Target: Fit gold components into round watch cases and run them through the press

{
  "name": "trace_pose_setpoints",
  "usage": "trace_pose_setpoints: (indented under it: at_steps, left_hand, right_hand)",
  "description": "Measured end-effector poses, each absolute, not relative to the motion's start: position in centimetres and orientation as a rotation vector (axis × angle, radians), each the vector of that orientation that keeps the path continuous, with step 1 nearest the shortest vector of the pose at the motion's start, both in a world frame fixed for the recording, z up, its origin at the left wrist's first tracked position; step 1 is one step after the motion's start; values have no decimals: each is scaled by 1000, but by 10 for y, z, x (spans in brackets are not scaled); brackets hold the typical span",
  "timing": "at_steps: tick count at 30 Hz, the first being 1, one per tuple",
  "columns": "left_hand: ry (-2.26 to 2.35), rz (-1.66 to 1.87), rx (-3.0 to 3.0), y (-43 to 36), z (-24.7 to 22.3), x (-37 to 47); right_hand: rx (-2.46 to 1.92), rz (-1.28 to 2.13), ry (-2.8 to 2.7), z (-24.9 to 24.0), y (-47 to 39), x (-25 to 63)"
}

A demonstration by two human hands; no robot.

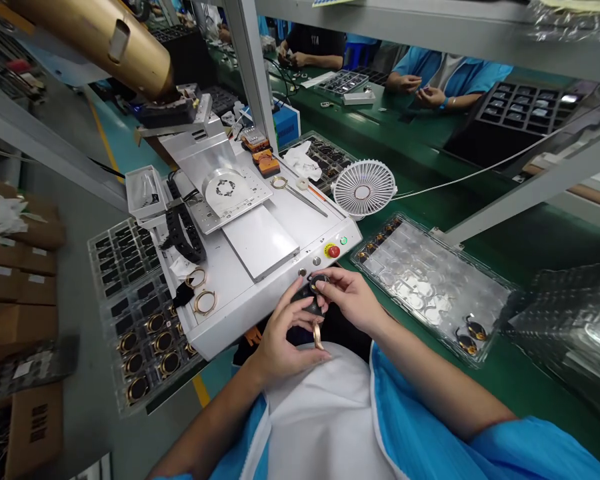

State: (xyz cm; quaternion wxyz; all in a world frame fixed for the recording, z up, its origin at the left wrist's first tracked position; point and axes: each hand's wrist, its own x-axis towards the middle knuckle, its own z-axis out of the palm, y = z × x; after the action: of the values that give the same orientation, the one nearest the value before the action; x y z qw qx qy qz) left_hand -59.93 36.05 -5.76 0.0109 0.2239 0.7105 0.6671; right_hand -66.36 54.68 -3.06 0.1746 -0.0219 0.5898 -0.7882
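Note:
Close to my body, my left hand [286, 333] is curled round a gold watch case ring [317, 335], which shows nearly edge-on. My right hand [353, 299] pinches a small round black watch part [320, 283] just above it. A dark rounded piece [314, 305] lies between the fingers of both hands; which hand bears it I cannot tell. Two more gold rings [205, 302] rest on the left corner of the white machine [240, 319], beside a black cloth-like scrap [183, 293].
A red stop button [333, 251] is on the machine's front, with a gold cylinder [125, 53] above its metal fixture [225, 190]. A white fan [364, 190] and a clear tray [430, 273] stand right. Trays of parts [150, 333] lie left. Co-workers' hands [430, 97] are across the bench.

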Motion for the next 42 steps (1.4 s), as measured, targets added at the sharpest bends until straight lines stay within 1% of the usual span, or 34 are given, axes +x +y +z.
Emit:
trace_pose_setpoints:
  at_steps: [2, 5, 7, 12, 15, 18, 23, 25, 27, 29, 32, 38, 42]
  left_hand:
    - [2204, 2117, 769, 358, -60, -601]
    - [2303, 1991, 873, 356, -63, -602]
    - [2426, 1837, 930, 354, -64, -602]
    - [2669, 1313, 1039, 349, -66, -602]
    - [2687, 1220, 1078, 346, -67, -605]
    - [2549, 1409, 1039, 344, -67, -608]
    - [2141, 2242, 688, 345, -67, -613]
    - [1959, 2484, 489, 347, -68, -615]
    - [1826, 2637, 329, 350, -70, -616]
    - [1734, 2707, 247, 354, -73, -615]
    - [1694, 2712, 271, 357, -77, -614]
    - [1870, 2701, 326, 355, -82, -609]
    - [1948, 2685, 246, 355, -82, -607]
  right_hand:
    - [-41, -2207, 1662, -27, 549, -663]
    - [42, -2201, 1686, -26, 546, -661]
    - [88, -2193, 1688, -28, 544, -661]
    - [90, -2121, 1640, -35, 548, -662]
    - [112, -2133, 1584, -38, 551, -661]
    - [170, -2161, 1529, -39, 552, -660]
    - [212, -2176, 1478, -33, 553, -661]
    - [204, -2152, 1459, -28, 550, -659]
    - [202, -2116, 1390, -23, 545, -656]
    - [210, -2112, 1309, -19, 538, -650]
    - [205, -2157, 1319, -15, 526, -643]
    - [114, -2150, 1616, -10, 515, -636]
    - [94, -2140, 1643, -7, 511, -634]
